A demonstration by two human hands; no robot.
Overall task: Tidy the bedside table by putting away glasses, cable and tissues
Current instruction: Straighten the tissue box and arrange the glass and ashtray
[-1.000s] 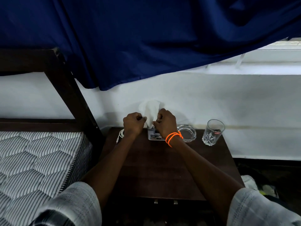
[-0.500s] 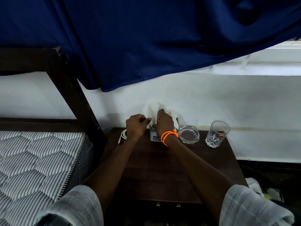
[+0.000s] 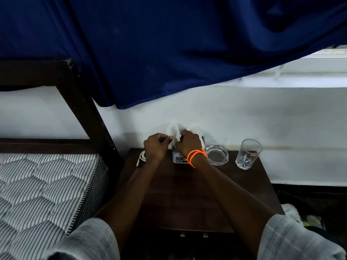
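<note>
A white tissue (image 3: 173, 129) sticks up from a small tissue box (image 3: 178, 158) at the back of the dark wooden bedside table (image 3: 184, 194). My left hand (image 3: 156, 147) pinches the tissue's left edge with closed fingers. My right hand (image 3: 188, 143), with orange bands on the wrist, is closed on the tissue over the box's top. A coiled white cable (image 3: 142, 157) lies on the table just left of my left hand. A clear drinking glass (image 3: 248, 154) stands at the table's back right.
A glass ashtray (image 3: 217, 154) sits between the box and the drinking glass. A striped mattress (image 3: 43, 186) and a dark bed post (image 3: 84, 107) are to the left. A blue curtain (image 3: 169, 44) hangs above. Clutter lies on the floor at the right.
Both hands stay at the tissue box. The tissue has been crumpled lower and split into two bunches, with my right hand pressing further over the box.
</note>
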